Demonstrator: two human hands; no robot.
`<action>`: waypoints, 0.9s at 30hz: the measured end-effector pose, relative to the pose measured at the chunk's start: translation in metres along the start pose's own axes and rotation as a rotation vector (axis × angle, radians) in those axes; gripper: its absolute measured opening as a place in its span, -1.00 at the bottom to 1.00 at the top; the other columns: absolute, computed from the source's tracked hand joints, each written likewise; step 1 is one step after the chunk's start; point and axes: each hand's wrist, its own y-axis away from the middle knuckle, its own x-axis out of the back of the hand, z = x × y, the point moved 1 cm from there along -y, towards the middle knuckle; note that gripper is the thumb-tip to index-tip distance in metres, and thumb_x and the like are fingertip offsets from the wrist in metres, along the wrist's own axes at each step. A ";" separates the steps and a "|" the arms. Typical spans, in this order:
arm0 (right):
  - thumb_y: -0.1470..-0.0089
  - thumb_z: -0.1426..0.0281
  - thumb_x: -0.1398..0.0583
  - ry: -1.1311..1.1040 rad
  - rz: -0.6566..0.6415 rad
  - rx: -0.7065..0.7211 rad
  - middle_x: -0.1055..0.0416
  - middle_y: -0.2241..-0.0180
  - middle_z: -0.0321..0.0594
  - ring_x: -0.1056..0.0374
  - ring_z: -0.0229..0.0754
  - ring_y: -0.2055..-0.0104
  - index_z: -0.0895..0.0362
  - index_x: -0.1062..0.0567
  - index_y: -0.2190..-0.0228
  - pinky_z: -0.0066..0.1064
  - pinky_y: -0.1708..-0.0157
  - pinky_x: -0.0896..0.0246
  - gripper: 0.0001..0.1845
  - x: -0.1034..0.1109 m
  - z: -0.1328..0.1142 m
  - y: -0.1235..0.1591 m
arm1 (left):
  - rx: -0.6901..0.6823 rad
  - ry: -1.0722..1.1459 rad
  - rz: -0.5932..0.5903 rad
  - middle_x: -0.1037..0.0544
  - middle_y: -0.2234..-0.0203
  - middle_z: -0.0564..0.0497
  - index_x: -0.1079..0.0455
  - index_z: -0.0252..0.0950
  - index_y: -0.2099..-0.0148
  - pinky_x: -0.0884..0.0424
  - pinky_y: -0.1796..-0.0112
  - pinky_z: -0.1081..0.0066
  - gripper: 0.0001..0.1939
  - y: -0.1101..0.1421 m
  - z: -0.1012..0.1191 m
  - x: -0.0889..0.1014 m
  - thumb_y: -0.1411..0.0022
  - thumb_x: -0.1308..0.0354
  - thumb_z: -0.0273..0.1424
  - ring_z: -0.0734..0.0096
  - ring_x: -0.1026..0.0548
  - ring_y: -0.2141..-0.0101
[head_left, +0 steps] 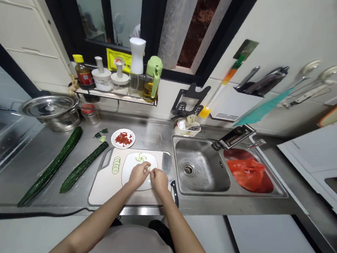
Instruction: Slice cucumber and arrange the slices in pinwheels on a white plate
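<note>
My left hand (138, 175) and my right hand (159, 182) meet over a white plate (127, 170), fingers pinched together. A pale green cucumber slice (149, 168) shows between their fingertips, partly hidden. Curved cucumber pieces (141, 157) lie near the plate's far edge. Under the plate is a cutting board (103, 186), and a row of overlapping cucumber slices (116, 165) rests on it at the left. At the board's right side lies a kitchen knife with a black handle (175, 193), close to my right hand.
A cut cucumber (84, 168) and a longer cucumber (51, 167) lie to the left. Behind the board are a small dish of red bits (123, 139) and cucumber trimmings (101, 134). A steel pot (53, 111) stands at the far left; a sink (202, 165) is on the right.
</note>
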 end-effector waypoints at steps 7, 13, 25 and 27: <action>-0.23 0.34 -0.08 0.191 -0.021 0.012 -0.49 0.25 -0.11 -0.38 -0.16 0.25 0.12 -0.49 0.26 -0.43 0.38 0.02 -0.80 0.000 -0.002 -0.001 | -0.086 -0.186 -0.043 -0.52 0.33 -0.03 -0.43 -0.21 0.05 -0.23 0.17 0.37 -0.70 -0.009 0.003 -0.002 -0.17 -0.07 -0.50 0.24 -0.40 0.18; -0.25 0.35 -0.05 0.227 -0.020 0.026 -0.47 0.22 -0.12 -0.35 -0.20 0.22 0.12 -0.46 0.23 -0.44 0.36 0.01 -0.80 0.000 -0.003 0.001 | -0.091 -0.238 -0.056 -0.52 0.27 -0.06 -0.42 -0.23 0.03 -0.23 0.12 0.35 -0.71 -0.007 0.004 -0.002 -0.20 -0.06 -0.48 0.25 -0.37 0.14; -0.30 0.33 0.04 0.297 -0.031 0.071 -0.47 0.24 -0.15 -0.34 -0.20 0.18 0.07 -0.48 0.16 -0.45 0.31 -0.01 -0.69 0.005 -0.005 0.014 | -0.093 -0.424 0.010 -0.47 0.13 -0.06 -0.40 -0.16 -0.05 -0.27 0.08 0.34 -0.69 0.002 0.002 0.001 -0.31 0.00 -0.30 0.24 -0.34 0.07; -0.31 0.33 0.05 0.307 -0.036 0.081 -0.48 0.26 -0.16 -0.35 -0.20 0.20 0.04 -0.48 0.14 -0.45 0.32 -0.02 -0.68 0.004 -0.005 0.019 | -0.108 -0.429 -0.008 -0.46 0.16 -0.05 -0.44 -0.13 -0.02 -0.28 0.10 0.35 -0.71 0.003 -0.002 0.001 -0.31 -0.01 -0.28 0.24 -0.34 0.08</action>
